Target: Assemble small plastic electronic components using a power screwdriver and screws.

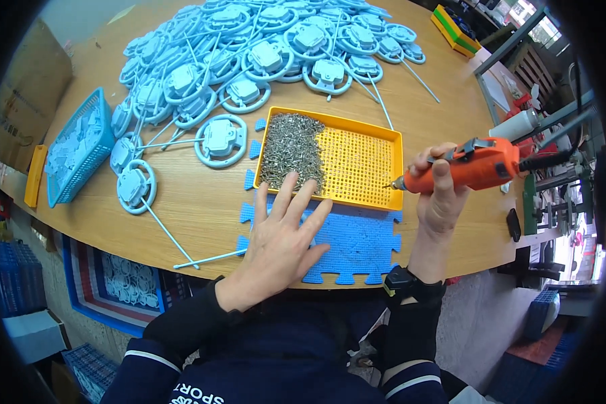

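My right hand (443, 192) is wrapped round an orange electric screwdriver (468, 167), whose tip points left at the right end of a yellow tray (360, 194). Small metal screws (291, 148) fill the tray's left part. My left hand (280, 236) is spread flat, fingertips reaching the tray's near edge by the screws. Beneath it, a light-blue plastic part is mostly hidden; its thin rod (212, 259) sticks out to the left. A blue foam mat (357, 242) lies under the tray and the left hand.
Many light-blue ring-shaped plastic parts with rods (266, 57) are heaped across the far table. A blue basket (87, 151) of small pale pieces stands at the left. A yellow-and-green bin (454, 32) sits far right. Below the table's front edge is a blue crate (101, 306).
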Tool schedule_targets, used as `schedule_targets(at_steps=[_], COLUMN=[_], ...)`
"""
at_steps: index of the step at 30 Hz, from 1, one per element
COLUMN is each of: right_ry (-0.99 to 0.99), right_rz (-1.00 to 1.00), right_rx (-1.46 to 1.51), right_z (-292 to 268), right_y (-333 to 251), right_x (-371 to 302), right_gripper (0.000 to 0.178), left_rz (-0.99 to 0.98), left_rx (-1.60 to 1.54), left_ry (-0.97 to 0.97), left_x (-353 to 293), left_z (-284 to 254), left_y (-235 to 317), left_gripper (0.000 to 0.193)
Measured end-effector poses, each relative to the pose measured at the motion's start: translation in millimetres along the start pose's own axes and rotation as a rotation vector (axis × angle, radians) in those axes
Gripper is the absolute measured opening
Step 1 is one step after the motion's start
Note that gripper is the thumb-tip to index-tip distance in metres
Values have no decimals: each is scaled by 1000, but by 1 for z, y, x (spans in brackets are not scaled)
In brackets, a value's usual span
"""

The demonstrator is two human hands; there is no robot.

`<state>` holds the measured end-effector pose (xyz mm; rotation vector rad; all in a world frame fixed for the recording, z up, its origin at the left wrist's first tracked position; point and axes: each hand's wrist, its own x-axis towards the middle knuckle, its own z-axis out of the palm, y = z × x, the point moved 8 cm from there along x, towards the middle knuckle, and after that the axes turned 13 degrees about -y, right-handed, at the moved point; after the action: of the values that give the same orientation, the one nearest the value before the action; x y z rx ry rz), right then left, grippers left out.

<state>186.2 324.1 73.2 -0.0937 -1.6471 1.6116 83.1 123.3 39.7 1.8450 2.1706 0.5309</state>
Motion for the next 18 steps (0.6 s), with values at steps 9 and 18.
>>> schedule_targets(at_steps=[9, 18], right_ry=[56, 66], right_rz=[-44, -32], right_rx=[59, 35], right_z=[-14, -15], right_y=[2, 3], right_x=[-11, -12], right_gripper=[33, 34], left_rz=[-81, -86], left_rx=[-33, -34], left_ry=[2, -5], left_x=[-36, -42], left_z=[27, 32], left_y=[-19, -22], left_gripper=[73, 74])
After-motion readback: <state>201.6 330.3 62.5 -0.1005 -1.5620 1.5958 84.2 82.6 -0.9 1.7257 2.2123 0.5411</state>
